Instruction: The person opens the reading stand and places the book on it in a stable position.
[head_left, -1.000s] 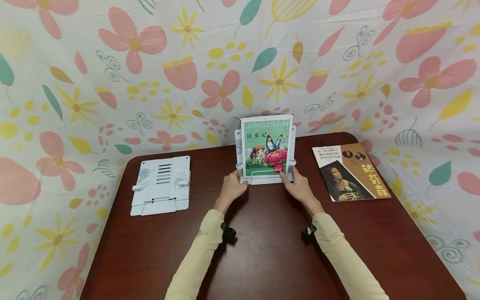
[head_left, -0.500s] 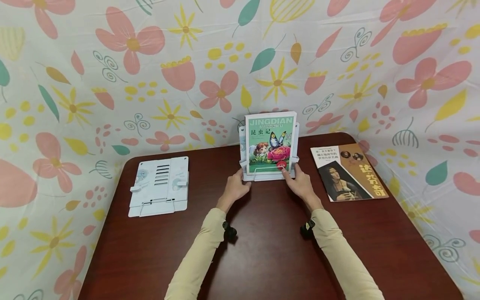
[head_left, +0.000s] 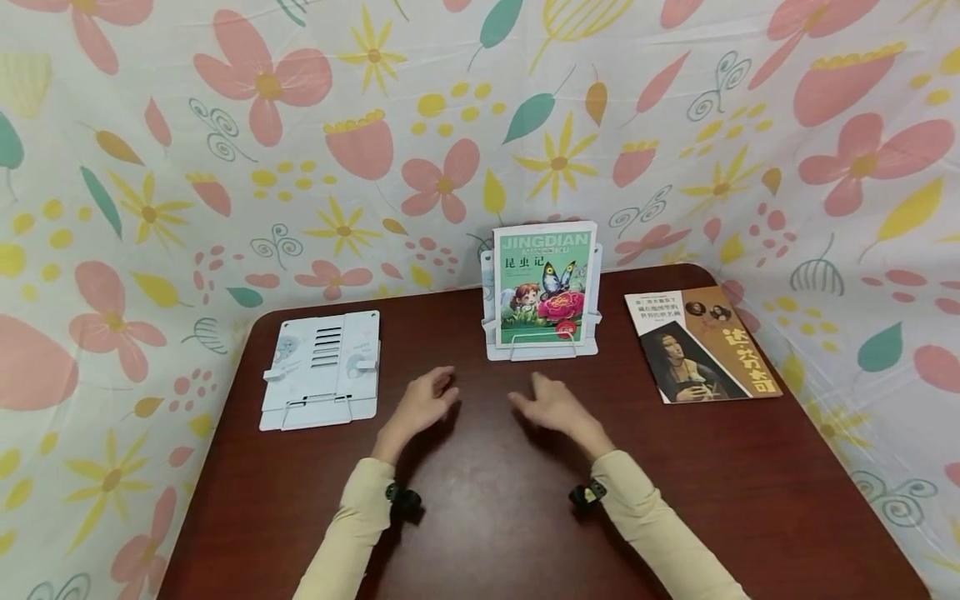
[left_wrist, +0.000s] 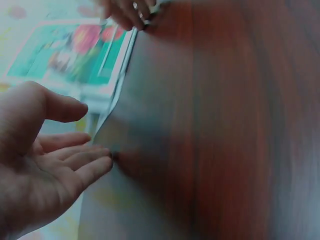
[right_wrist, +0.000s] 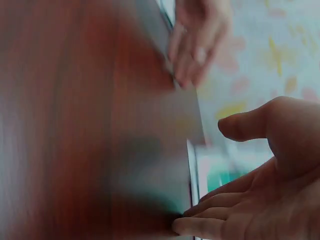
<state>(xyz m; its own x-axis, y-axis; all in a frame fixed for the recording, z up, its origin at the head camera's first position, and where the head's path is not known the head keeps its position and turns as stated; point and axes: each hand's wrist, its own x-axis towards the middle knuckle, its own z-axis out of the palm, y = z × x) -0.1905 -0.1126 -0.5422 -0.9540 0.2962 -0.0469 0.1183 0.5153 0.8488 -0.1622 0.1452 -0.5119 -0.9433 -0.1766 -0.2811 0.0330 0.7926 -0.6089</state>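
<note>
A green-covered book [head_left: 542,283] with a butterfly and a pink flower leans upright on a white book stand [head_left: 592,343] at the back of the table. A wire holder crosses the book's lower front. My left hand [head_left: 422,406] is in front of the stand and to its left, fingers relaxed and holding nothing. Nearer the middle, my right hand [head_left: 557,408] is also apart from the stand, its fingers loose. In the left wrist view the thumb and fingers of the left hand [left_wrist: 47,160] are spread. The right wrist view shows the right hand [right_wrist: 265,185] with bare palm and fingers.
A second white book stand [head_left: 322,371] lies flat at the left of the brown table [head_left: 487,517]. Toward the right lies a brown and white book [head_left: 701,343] with a portrait on its cover. A flowered cloth [head_left: 442,125] hangs behind the table.
Both hands have let go of the book stand's lower corners and drawn back toward the person, the left one also moving left. The stand with the green book stays standing at the back.
</note>
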